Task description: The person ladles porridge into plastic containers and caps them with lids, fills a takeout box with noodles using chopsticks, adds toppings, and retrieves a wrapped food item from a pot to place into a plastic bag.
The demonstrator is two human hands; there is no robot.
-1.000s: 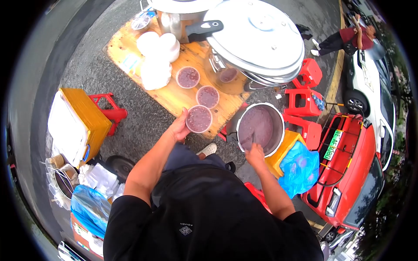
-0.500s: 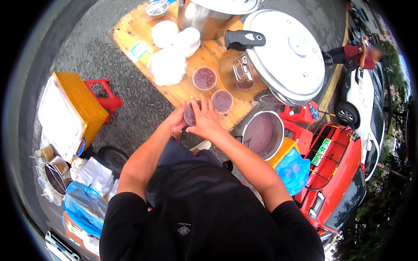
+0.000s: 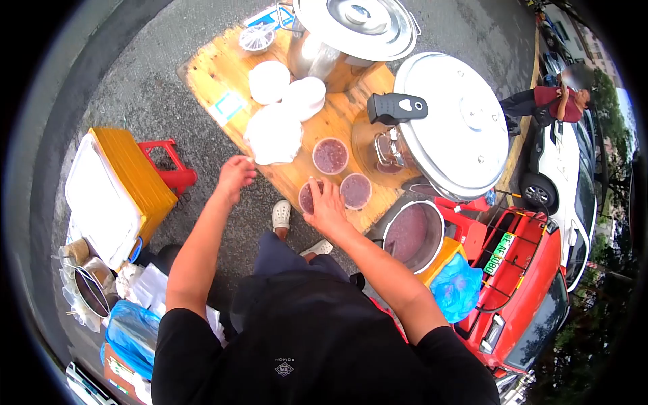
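My right hand [image 3: 326,206] is closed around the rim of a round cup of purple-red food [image 3: 307,196] at the near edge of the wooden table [image 3: 283,172]. Two more such cups stand beside it, one behind [image 3: 330,156] and one to the right [image 3: 356,191]. My left hand [image 3: 236,177] is in the air off the table's left edge, fingers apart and slightly curled, holding nothing. Just beyond it sits a white bagged stack [image 3: 273,133]. An open pot of purple-red food [image 3: 407,233] stands to the right of my right hand.
Two large lidded pots [image 3: 459,121] [image 3: 358,23] stand on the table. A yellow box with a white lid [image 3: 138,185] is at left by a red stool [image 3: 172,169]. A blue bag [image 3: 455,287], red vehicle [image 3: 520,277] and standing person [image 3: 557,101] are at right.
My right hand left the open pot and came onto the near cup, which now stands at the table edge. My left hand let go of that cup and moved left.
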